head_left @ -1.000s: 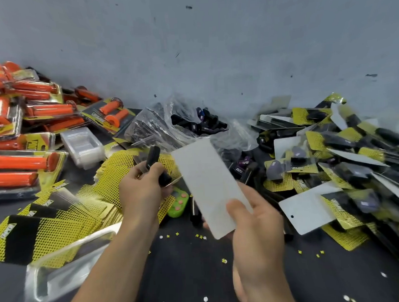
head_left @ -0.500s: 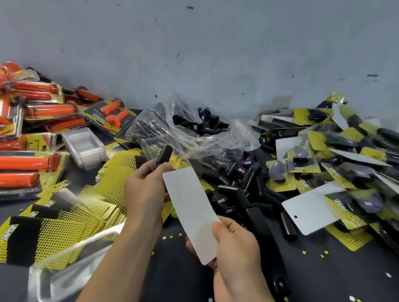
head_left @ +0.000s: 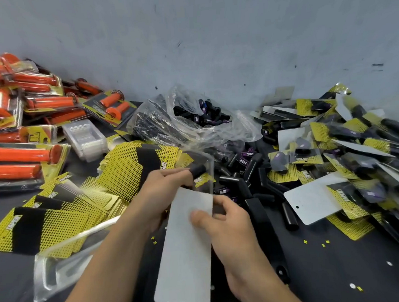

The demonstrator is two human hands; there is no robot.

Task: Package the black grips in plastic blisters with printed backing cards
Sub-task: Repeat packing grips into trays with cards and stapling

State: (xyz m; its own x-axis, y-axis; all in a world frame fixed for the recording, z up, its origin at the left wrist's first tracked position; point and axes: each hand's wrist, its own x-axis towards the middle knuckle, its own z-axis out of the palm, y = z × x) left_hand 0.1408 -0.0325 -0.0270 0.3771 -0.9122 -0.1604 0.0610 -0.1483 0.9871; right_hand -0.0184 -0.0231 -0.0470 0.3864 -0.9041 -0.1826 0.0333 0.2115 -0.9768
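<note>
I faced a grey-blue wall [head_left: 210, 45], scuffed with small dark marks. It met the dark surface [head_left: 341, 270] before me at the back. The light was flat and even.

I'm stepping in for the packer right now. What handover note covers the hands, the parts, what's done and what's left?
Left hand grips a clear plastic blister and a short black rubber grip together.
Right hand pinches a rectangular card, white side up, next to it.
Done: finished yellow packs piled at right.
Left: join this pack; loose black grips and yellow printed cards wait.
</note>
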